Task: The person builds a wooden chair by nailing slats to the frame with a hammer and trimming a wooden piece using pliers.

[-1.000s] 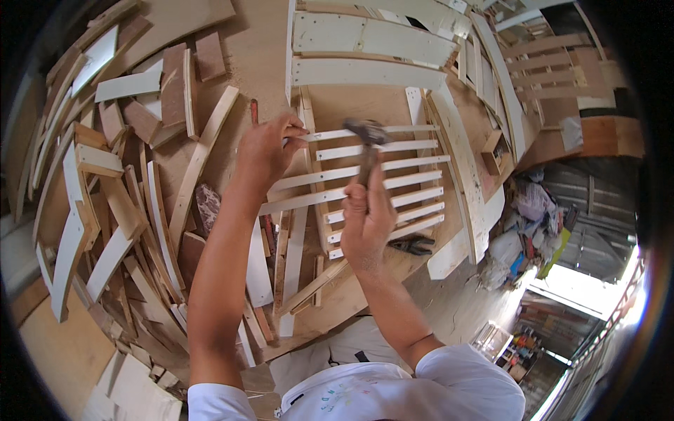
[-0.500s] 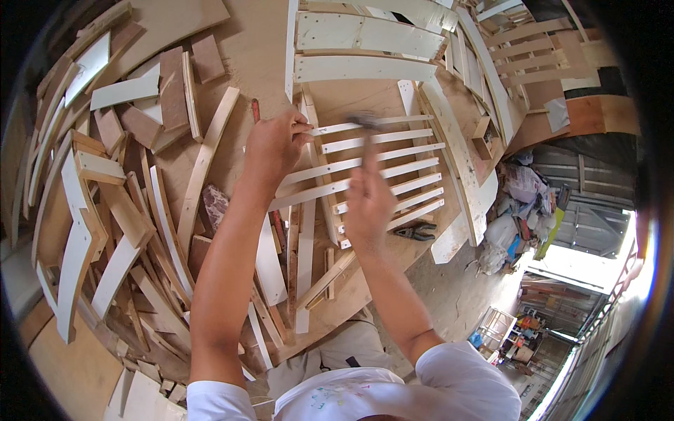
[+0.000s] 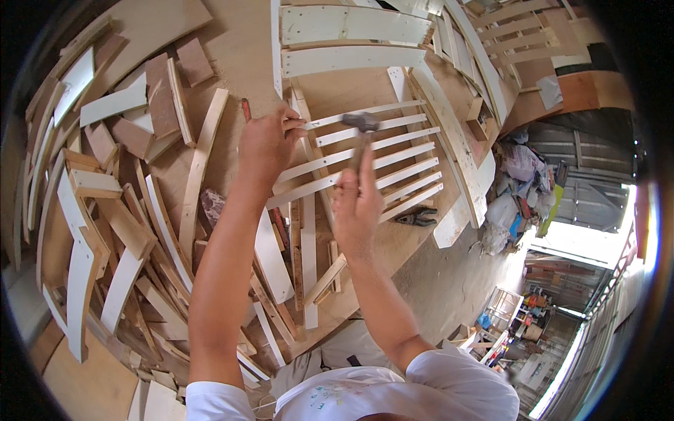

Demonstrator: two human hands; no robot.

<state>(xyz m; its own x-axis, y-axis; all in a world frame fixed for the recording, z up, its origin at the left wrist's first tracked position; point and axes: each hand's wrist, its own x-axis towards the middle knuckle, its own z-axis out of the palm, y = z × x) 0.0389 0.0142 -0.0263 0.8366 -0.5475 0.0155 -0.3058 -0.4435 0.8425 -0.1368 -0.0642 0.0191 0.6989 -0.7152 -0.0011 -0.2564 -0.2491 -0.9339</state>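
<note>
My right hand (image 3: 358,207) is wrapped round the handle of a hammer (image 3: 360,123), its dark head raised over the white slats. With fingertips pinched together, my left hand (image 3: 267,144) is at the left end of the farthest narrow white slat (image 3: 393,109). What it pinches is too small to make out. Several such slats lie side by side across wooden rails (image 3: 302,105), with small dark holes or nail heads at their ends. Beside the slats on the right lie black-handled pliers (image 3: 418,217). A red-handled tool (image 3: 246,109) lies just beyond my left hand.
Wood offcuts and white-faced pieces (image 3: 119,98) are heaped on the left. A white slatted frame (image 3: 351,59) stands at the far side. A long pale board (image 3: 449,147) borders the slats on the right. Bags and scraps (image 3: 516,182) are piled on the floor beyond.
The hammer head, blurred earlier, now shows more sharply above the slats. My left hand keeps its pinch at the slat's end. The whole view has shifted slightly.
</note>
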